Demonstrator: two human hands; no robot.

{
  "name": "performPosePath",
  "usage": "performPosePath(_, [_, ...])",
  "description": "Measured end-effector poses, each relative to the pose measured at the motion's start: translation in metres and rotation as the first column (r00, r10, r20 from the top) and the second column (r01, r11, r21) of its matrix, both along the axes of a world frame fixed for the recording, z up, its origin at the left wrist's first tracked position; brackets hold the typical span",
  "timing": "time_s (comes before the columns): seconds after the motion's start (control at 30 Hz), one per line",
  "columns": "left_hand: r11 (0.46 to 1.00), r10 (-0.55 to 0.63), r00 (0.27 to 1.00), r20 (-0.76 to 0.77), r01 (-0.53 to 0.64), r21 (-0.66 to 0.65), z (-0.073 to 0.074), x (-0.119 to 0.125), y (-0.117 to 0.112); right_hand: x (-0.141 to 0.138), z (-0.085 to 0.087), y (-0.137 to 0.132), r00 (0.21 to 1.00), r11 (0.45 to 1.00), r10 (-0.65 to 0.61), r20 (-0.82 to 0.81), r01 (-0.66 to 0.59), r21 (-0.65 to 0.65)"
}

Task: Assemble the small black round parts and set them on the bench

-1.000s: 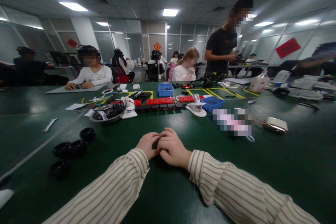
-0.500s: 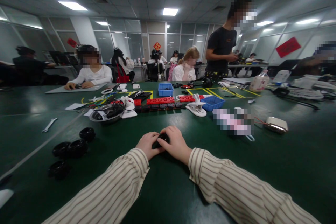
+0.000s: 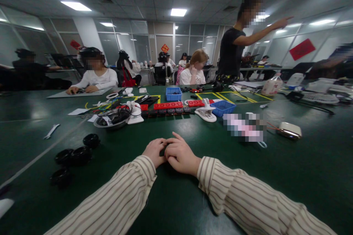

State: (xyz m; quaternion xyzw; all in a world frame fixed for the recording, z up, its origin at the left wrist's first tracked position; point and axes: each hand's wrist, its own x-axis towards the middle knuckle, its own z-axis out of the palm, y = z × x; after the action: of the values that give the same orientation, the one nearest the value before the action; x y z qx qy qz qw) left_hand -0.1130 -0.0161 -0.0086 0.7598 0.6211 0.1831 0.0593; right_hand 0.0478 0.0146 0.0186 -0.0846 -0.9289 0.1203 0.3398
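Though mostly hidden, a small part [image 3: 163,151], apparently black

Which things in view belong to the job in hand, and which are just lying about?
In the job:
- small black part between left hand and right hand, mostly hidden
- perhaps the four black round parts, similar in colour

Lying about, it seems:
- wrench
- metal bowl
- white clip base
- blue bins
- plastic bottle

no lettering can be read: the marks on the red diamond sign [image 3: 164,48] at the far wall, the right red sign [image 3: 302,49] and the bottle [image 3: 272,85] at right are too blurred.
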Motion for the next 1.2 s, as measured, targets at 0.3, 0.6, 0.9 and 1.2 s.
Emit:
performPosePath(0.3, [1.0, -0.005, 0.999, 0.036, 0.005, 0.017, 0.001, 0.0, -0.001, 0.001, 0.003, -0.001, 0.965, 0.968, -0.235, -0.117, 0.22, -0.123])
performPosePath(0.6, [1.0, 0.003, 1.0, 0.03, -0.004, 0.019, 0.004, 0.002, -0.003, -0.004, -0.003, 0.008, 0.931, 0.921, -0.363, 0.042, 0.366, -0.135])
performPosePath(0.9, [1.0, 0.018, 1.0, 0.009, -0.018, 0.013, 0.001, 0.002, -0.002, -0.003, -0.001, 0.002, 0.995, 0.997, -0.072, 0.066, 0.071, 0.021])
performPosePath(1.2, [1.0, 0.009, 1.0, 0.012, -0.009, 0.009, 0.001, 0.001, -0.001, 0.001, 0.005, -0.004, 0.991, 0.99, -0.128, -0.035, 0.125, -0.062])
